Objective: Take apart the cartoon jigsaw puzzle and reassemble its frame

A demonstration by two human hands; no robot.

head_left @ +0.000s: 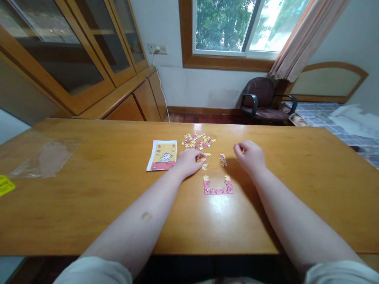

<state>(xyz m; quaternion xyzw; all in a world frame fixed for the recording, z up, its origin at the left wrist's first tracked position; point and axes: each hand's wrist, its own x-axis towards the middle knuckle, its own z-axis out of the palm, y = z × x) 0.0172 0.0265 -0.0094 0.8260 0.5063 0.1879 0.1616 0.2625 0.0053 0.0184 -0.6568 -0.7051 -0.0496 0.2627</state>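
Observation:
My left hand (189, 161) rests on the table, its curled fingertips closed on the edge of a small joined strip of yellow puzzle pieces (204, 166). To the right, my right hand (251, 156) is raised a little, thumb and fingers pinched around a small yellow puzzle piece (243, 150), mostly covered by the fingers. Between the hands lies another short joined strip (223, 159). Nearer to me sits a U-shaped border section (218, 191), pink along the bottom with yellow upper ends. Beyond my left hand is a pile of loose pieces (197, 140).
A picture sheet (162, 155) with a white animal lies left of my left hand. On the wooden table (103, 205) a clear plastic bag (49, 157) and a yellow label (6, 185) lie far left. An office chair (262, 96) stands beyond the table, by a bed (319, 112).

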